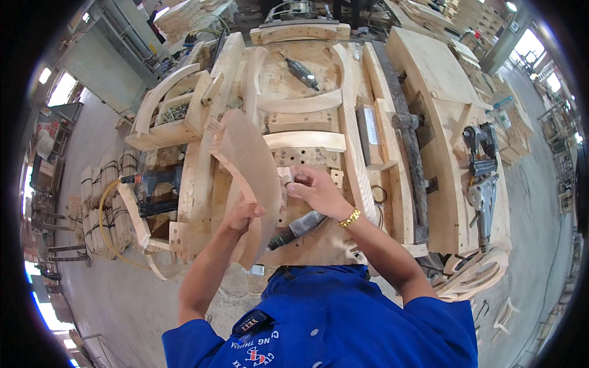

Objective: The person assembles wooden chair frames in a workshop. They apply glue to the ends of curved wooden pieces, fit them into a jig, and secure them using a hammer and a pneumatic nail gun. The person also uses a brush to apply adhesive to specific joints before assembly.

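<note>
My left hand is closed round the lower edge of a curved wooden panel, which stands tilted on its edge above the workbench. The thumb presses on the panel's near face. To the right of the panel, my right hand has its fingers pinched together close to the panel's face. A small light-brown piece shows at those fingertips, too small to name. Just below the right hand lies a dark and grey hand-held power tool. Behind the panel, curved wooden slats span the bench.
A second power tool lies at the bench's far end. On the left are a wooden box of screws and an air tool with a yellow hose. A metal bar clamp and a nail gun are on the right.
</note>
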